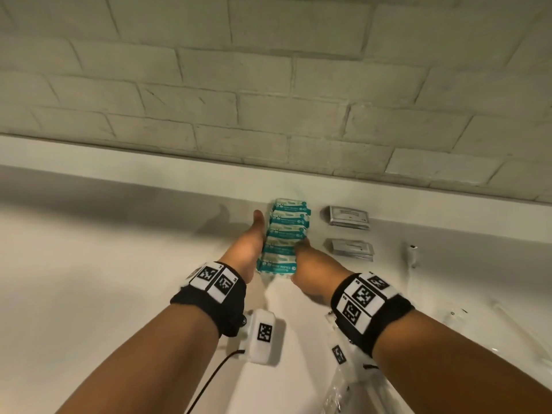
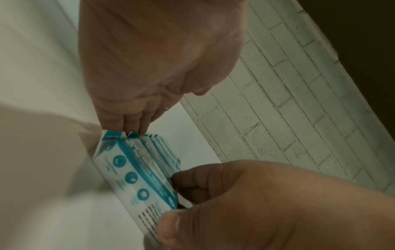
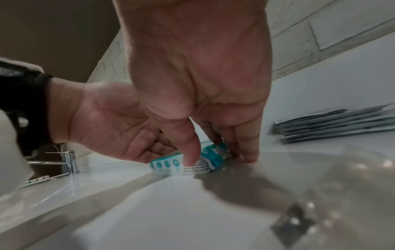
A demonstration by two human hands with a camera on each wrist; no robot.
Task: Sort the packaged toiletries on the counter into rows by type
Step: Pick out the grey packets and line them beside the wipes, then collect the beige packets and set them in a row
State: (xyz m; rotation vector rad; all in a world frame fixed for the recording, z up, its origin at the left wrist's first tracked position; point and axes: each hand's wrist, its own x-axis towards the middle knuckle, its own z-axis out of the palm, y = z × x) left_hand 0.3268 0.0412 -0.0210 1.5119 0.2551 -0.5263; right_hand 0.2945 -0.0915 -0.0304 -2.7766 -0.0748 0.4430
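Teal wipe packets [image 1: 283, 237] sit in an overlapping row on the white counter [image 1: 119, 264] by the wall, with grey sachets [image 1: 348, 218] stacked just to their right. Squaring the row seems to be the step in hand — the left hand [image 1: 248, 249] presses straight fingers along one edge, and the right hand [image 1: 310, 270] curls thumb and fingers round the near end. The next move likely calls for an even squeeze, then letting go.

**Teal Against White**

We see teal-and-white wipe packs [image 1: 282, 234] with round teal icons, grey sachets [image 1: 348, 218], a white counter [image 1: 119, 264], a pale painted brick wall [image 1: 268, 85], and black wristbands [image 1: 209, 309] bearing black-and-white square markers.
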